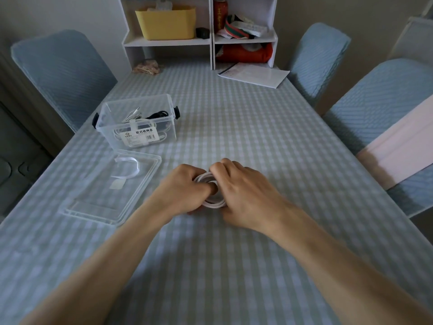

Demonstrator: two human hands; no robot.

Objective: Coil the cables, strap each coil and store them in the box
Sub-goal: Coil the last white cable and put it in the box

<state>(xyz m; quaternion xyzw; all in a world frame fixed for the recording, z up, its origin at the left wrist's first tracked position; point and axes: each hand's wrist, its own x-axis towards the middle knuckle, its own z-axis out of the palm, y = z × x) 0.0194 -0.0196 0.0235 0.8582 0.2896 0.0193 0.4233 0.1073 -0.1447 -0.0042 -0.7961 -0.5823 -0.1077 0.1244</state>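
Left hand: the left hand (185,187) sits low over the worktop (210,266), fingers curled, thumb hooked into the middle of a white cable coil (214,202), holding the coil's left side.
Right hand: the right hand (243,191) meets the left over the same coil; its fingers are bent and pinch the top of the loops, its palm covering the coil's right side.
White cable coil: a small round bundle of a few loops, held between both hands just above or on the checked cloth; I cannot tell whether it touches the cloth. Only the lower arc and a bit of the top show.
Lid: a clear lid (93,202) lies flat on the worktop left of the hands, well apart from them.
Strap: a white strap (131,166), bent into an arch, rests on the far part of the lid.
Storage box: the clear storage box (140,123) stands open beyond the lid, with black latches at both ends and a printed label on its near wall.
Stored cables: inside the box lie a white strapped coil (140,133) and a black cable (157,114).
Papers: a sheaf of white papers (255,73) lies at the far right of the worktop.
Shelf unit: a white shelf unit (199,41) stands at the far edge, holding a yellow bin (166,22).
Chairs: blue-covered chairs (63,73) flank the worktop.
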